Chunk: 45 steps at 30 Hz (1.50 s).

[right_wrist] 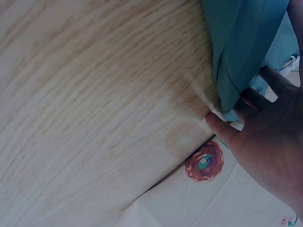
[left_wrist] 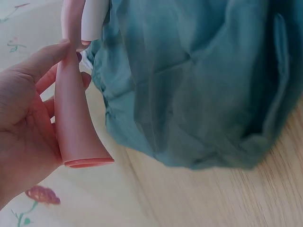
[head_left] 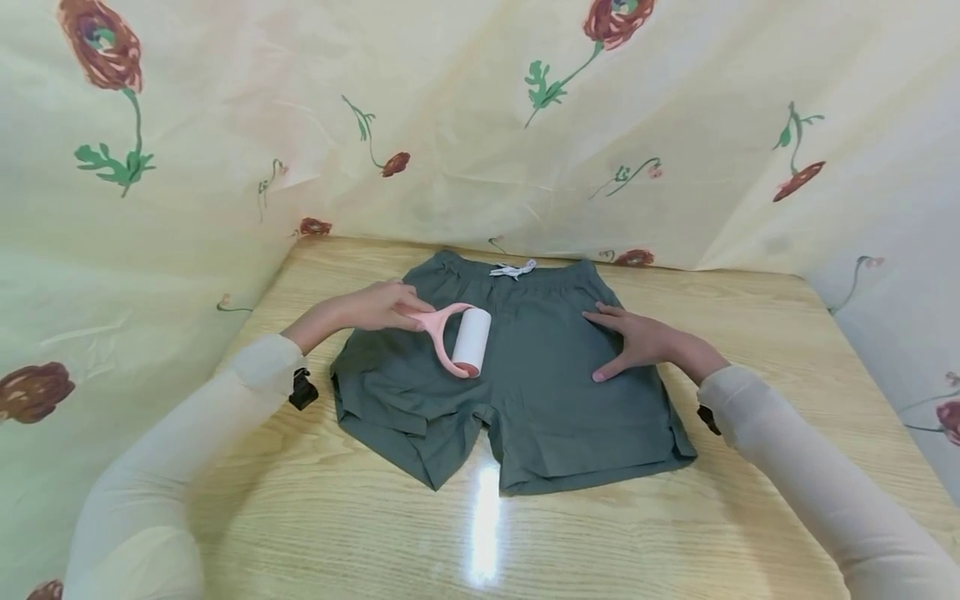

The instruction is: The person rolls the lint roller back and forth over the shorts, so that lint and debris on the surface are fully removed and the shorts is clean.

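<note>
A pair of dark green shorts (head_left: 540,383) lies spread on the wooden table, its white drawstring (head_left: 513,269) at the far waistband. My left hand (head_left: 381,306) grips the pink handle of a lint roller (head_left: 472,337), whose white roll is over the middle of the shorts; whether it touches the cloth I cannot tell. In the left wrist view, thumb and fingers wrap the handle (left_wrist: 75,113). My right hand (head_left: 641,340) rests on the right side of the shorts with fingers spread. The right wrist view shows that hand (right_wrist: 274,137) beside the cloth's edge.
The light wooden table (head_left: 360,533) reaches around the shorts on all sides. A cream flowered cloth (head_left: 450,100) hangs behind it and along both sides. The left leg of the shorts has folds and a turned hem.
</note>
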{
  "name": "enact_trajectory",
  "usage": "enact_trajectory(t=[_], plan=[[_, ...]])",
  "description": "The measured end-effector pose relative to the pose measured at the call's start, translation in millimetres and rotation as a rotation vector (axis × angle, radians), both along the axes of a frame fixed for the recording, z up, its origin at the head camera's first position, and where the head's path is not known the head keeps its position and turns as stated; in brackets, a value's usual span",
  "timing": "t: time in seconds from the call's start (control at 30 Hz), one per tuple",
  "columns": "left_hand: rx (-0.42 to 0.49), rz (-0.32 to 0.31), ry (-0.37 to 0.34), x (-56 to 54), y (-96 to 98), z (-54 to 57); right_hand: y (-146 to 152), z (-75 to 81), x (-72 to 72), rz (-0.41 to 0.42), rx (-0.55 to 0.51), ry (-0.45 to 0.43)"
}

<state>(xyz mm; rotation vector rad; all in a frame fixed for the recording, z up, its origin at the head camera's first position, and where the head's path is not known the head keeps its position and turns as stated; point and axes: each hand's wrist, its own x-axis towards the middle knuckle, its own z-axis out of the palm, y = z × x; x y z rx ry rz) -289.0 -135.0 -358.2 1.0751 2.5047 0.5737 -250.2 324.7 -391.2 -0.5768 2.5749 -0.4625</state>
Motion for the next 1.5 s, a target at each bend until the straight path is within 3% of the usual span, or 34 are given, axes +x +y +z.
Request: enact_trajectory(t=[0.2,0.77,1.27,1.5], plan=[[0.013,0.026,-0.011,0.1,-15.5,1.2,-0.2,0.2,-1.6,0.004,0.004,0.008],[0.099,0.019,-0.064,-2.5,-61.6,4.4,-2.6,-2.1,0.7,-0.009,-0.011,-0.007],[0.085,0.044,-0.048,-1.9,-73.6,16.6,0.7,0.9,3.0,-0.017,-0.011,0.001],[0.089,0.066,-0.003,-1.0,-86.7,14.1,-1.9,1.0,3.2,-0.011,-0.013,-0.001]])
